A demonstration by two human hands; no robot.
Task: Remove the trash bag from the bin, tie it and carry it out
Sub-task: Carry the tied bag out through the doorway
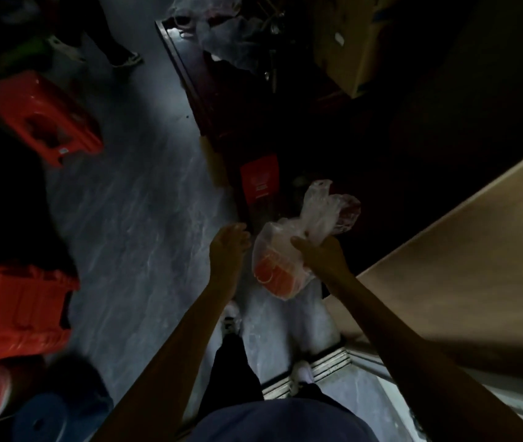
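While my right hand (316,250) grips the trash bag (280,266) by its neck, my left hand (229,242) hangs beside it — fingers seemingly loose, empty.

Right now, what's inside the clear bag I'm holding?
Through the clear trash bag, an orange-red item sits at the bottom; its kind is unclear. The right hand grips the neck, and bunched plastic hides anything higher up.
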